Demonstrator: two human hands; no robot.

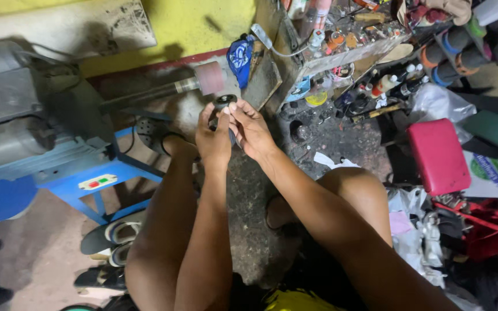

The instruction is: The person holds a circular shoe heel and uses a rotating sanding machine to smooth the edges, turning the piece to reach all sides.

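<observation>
Pinching a small round black object between my left hand and right hand, fingers clamped together on it, I am risking grazed knuckles, judging the pink cylindrical sanding drum at eleven o'clock is sitting just beside them.

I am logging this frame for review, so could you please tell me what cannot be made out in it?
- Small dark object, head view: mostly covered by the left hand and right hand; its kind is unclear.
- Blue machine stand: cut off by the left edge.
- Cluttered shelf: items too small and crowded to identify.
- Red stool: base hidden behind clutter.
</observation>
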